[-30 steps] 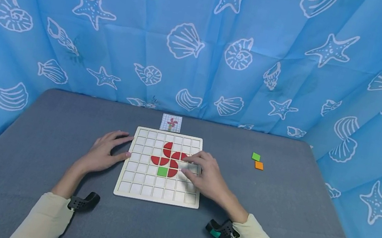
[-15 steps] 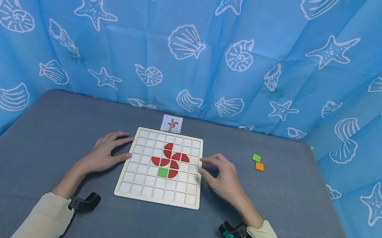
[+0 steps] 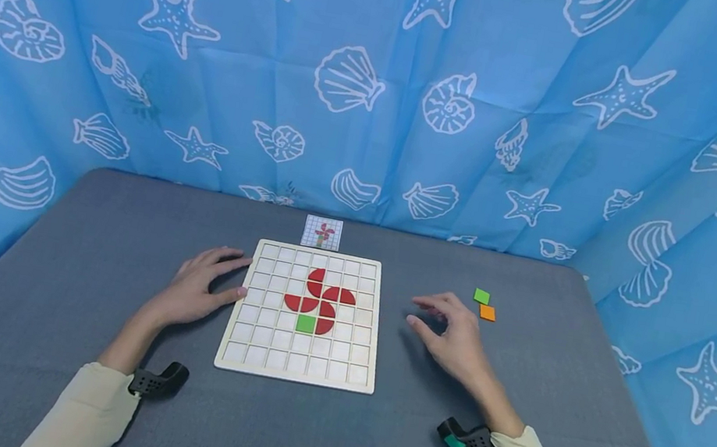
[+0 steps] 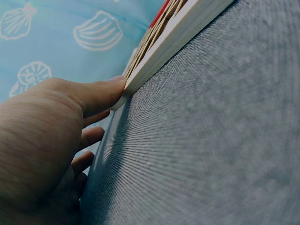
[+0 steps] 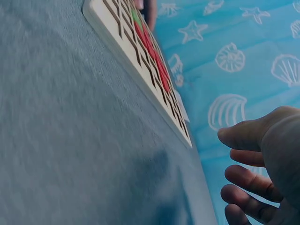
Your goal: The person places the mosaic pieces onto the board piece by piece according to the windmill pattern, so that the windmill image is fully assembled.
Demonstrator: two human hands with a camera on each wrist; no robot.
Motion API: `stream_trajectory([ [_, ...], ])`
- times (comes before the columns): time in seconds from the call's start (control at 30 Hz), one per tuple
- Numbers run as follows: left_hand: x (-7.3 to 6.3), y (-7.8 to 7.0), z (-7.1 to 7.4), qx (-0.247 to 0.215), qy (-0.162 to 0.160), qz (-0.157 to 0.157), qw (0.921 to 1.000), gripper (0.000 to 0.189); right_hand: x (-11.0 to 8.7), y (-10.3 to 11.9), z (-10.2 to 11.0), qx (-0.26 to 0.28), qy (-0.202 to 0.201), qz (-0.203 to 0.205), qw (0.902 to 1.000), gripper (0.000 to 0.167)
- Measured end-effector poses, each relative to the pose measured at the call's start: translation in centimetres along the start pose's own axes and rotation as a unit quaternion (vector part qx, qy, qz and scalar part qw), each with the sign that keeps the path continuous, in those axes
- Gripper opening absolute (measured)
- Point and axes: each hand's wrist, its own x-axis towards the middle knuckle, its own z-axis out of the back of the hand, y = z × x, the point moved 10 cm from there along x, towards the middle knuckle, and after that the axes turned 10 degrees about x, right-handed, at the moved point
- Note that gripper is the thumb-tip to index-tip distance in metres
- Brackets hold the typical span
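Note:
A pale wooden grid board (image 3: 347, 373) lies flat on the table. Red quarter-round tiles (image 3: 327, 308) form a pinwheel in its cells, with one green square tile (image 3: 306, 323) just below them. My left hand (image 3: 194, 289) rests at the board's left edge; in the left wrist view its thumb (image 4: 103, 93) touches the side, fingers loosely spread. Right of the board, my right hand (image 3: 456, 340) hovers over the cloth with relaxed fingers and holds nothing. Closest to it, a loose orange square tile (image 3: 487, 313) lies with a lighter green square tile (image 3: 481, 296) behind it.
A small card (image 3: 322, 233) printed with a red pinwheel on a grid lies behind the board. Grey cloth (image 3: 293, 442) covers the table. A blue curtain (image 3: 372, 139) with white shells and starfish hangs along the back and sides.
My right hand has moved from over the red tiles off the board to the right, towards the loose tiles. The left hand stays at the board's edge.

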Motion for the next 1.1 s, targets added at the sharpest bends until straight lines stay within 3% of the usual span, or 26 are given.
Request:
stream_trajectory([
  [0.23, 0.0, 0.0, -0.1, 0.001, 0.001, 0.005, 1.0000, 0.061, -0.4, -1.4, 2.0, 0.001, -0.022, -0.025, 0.9994, 0.029],
  [0.67, -0.1, 0.0, -0.1, -0.003, 0.002, 0.004, 1.0000, 0.060, -1.0, -3.6, 5.3, -0.017, -0.068, -0.029, 0.9971, 0.029],
  [1.1, 0.0, 0.1, 0.0, -0.001, -0.003, 0.003, 1.0000, 0.060, -1.7, -6.2, 9.1, -0.051, -0.115, -0.078, 0.9891, 0.034],
])
